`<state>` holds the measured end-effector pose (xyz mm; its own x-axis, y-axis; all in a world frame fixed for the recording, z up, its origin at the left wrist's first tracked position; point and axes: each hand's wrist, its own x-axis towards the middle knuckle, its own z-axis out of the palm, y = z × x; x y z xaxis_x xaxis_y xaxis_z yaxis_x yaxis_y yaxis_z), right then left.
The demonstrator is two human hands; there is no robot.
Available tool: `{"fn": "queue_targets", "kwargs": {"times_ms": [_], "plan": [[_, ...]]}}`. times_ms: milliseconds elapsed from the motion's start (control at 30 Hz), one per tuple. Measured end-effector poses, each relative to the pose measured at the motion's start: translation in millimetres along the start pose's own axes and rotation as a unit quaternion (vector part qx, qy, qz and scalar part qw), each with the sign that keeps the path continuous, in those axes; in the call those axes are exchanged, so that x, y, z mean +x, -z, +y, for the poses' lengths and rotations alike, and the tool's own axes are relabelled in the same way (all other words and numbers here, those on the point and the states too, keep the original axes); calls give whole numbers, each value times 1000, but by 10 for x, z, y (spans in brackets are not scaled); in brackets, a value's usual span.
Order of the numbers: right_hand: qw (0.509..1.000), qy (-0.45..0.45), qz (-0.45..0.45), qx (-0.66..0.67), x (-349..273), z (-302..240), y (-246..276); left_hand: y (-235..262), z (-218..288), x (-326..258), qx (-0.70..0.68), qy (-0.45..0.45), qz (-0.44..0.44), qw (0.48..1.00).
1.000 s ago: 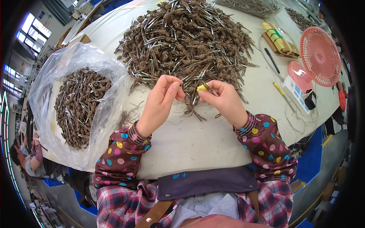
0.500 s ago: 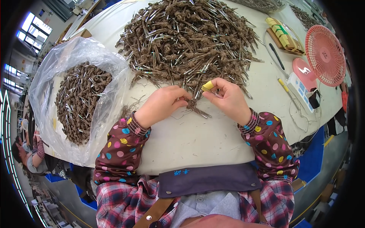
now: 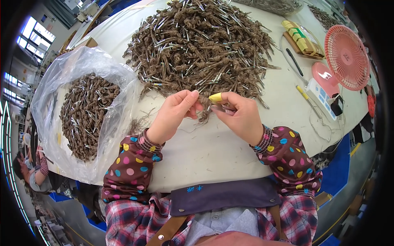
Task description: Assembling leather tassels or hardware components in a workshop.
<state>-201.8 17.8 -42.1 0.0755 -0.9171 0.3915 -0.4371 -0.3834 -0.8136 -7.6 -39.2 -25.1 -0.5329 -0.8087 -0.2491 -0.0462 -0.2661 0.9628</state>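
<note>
Both hands are now pinching one knotted brown cord piece [image 3: 204,107] just before the big heap [image 3: 201,45]: left hand [image 3: 174,115] has dropped from its raised position, while right hand [image 3: 240,115], yellow-capped thumb up, is gripping a thin tool, so work on this piece is continuing.

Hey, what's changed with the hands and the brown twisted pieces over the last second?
Both hands dipped to the table at the pile's edge, then lifted slightly again. The left hand now pinches a brown twisted piece with fingers extended; the right hand, with a yellow fingertip cover, holds its other side. The big pile, plastic bag and pink fan stayed put.
</note>
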Motion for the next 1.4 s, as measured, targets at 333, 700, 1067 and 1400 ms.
{"fn": "queue_targets", "kwargs": {"times_ms": [333,700,1067,1400], "plan": [[891,-284,1,354,96,-30,54,-134,-93,16,240,-227,97,939],[761,-435,-70,476,101,18,115,45,-41,102,566,-516,167,621],[747,-418,-171,487,93,54,91,5,-156,107,392,-444,92,801],[995,-84,-39,-46,146,-71,210,51,-104,96,442,-488,92,747]]}}
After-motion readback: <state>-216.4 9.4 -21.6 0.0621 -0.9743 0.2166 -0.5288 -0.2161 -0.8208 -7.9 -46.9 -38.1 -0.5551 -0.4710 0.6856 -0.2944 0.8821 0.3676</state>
